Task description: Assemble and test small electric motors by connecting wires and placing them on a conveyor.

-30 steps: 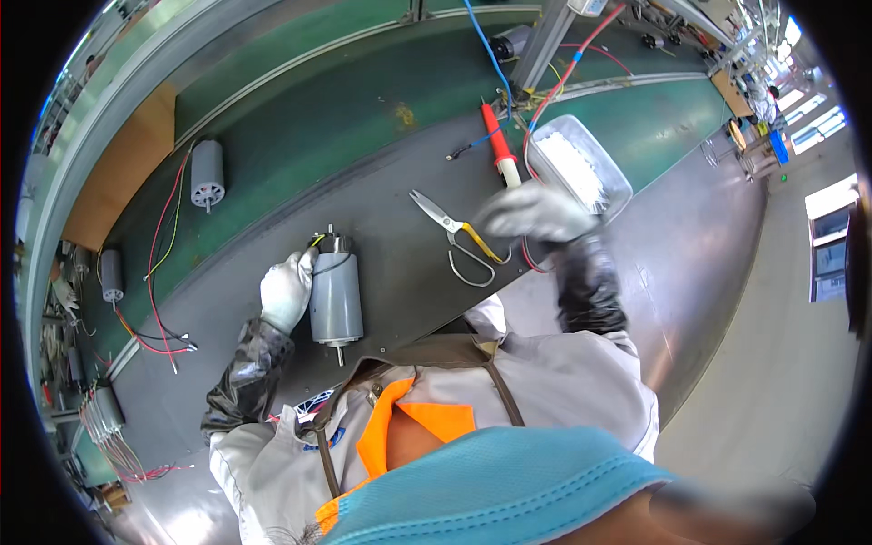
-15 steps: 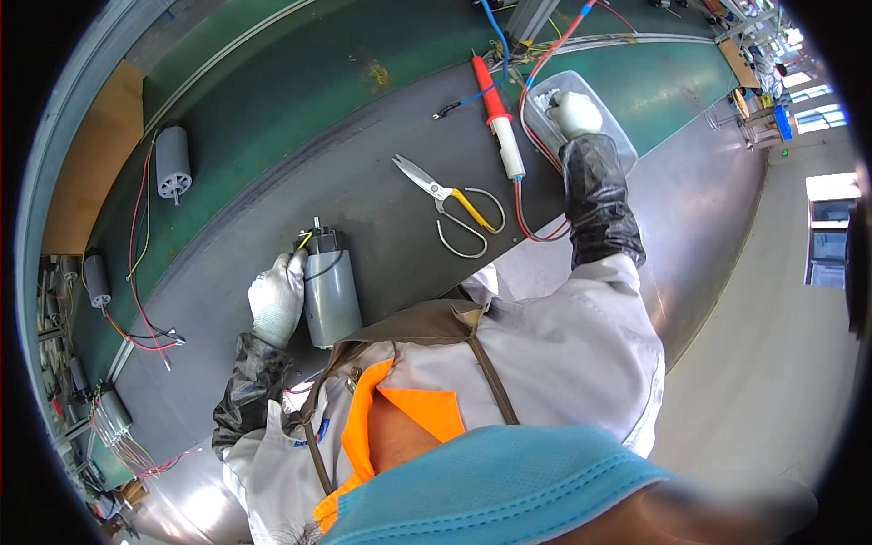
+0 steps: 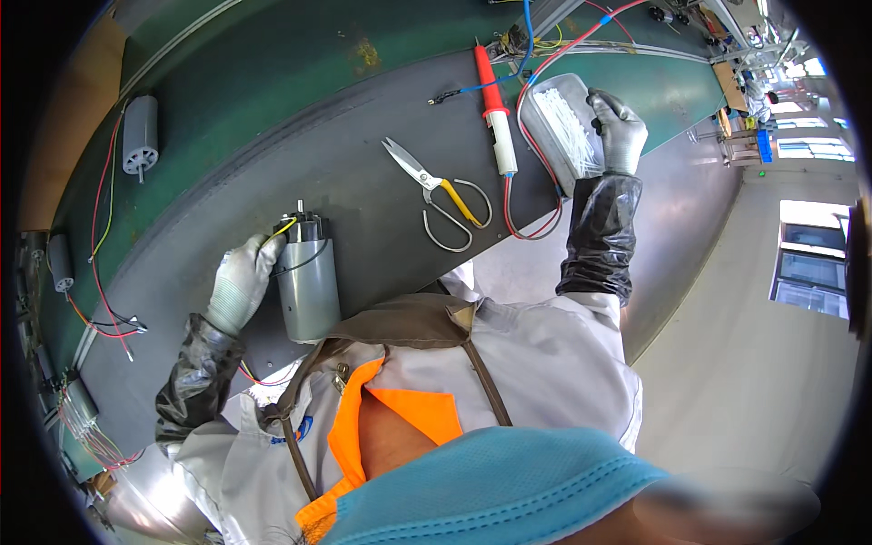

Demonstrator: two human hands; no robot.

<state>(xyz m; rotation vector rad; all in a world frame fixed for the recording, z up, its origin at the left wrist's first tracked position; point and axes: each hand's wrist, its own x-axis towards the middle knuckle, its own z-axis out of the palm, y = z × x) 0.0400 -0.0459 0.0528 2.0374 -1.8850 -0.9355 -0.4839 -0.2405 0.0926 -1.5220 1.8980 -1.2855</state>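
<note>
A grey cylindrical motor (image 3: 311, 292) with a black end cap and upward shaft stands on the dark mat close to my body. My left hand (image 3: 243, 280), in a white glove, pinches a yellow wire (image 3: 280, 229) beside that cap. A dark lead loops from the hand across the casing. At the far right, my right hand (image 3: 622, 134) is closed beside the right rim of a clear plastic tray (image 3: 568, 82). Thin white strips like cable ties (image 3: 565, 127) lie in the tray. The dark-tipped fingers hide whatever they may hold.
Scissors (image 3: 440, 189) with one yellow handle lie between the motor and tray. A red-and-white probe (image 3: 495, 113) rests left of the tray, its cables looping nearby. A blue lead (image 3: 472, 89) lies behind. More motors (image 3: 140, 134) with loose wires sit at the left.
My right hand has come out of the tray to its right side, uncovering the white strips. My left hand stays at the motor's wire. The whole view has shifted slightly.
</note>
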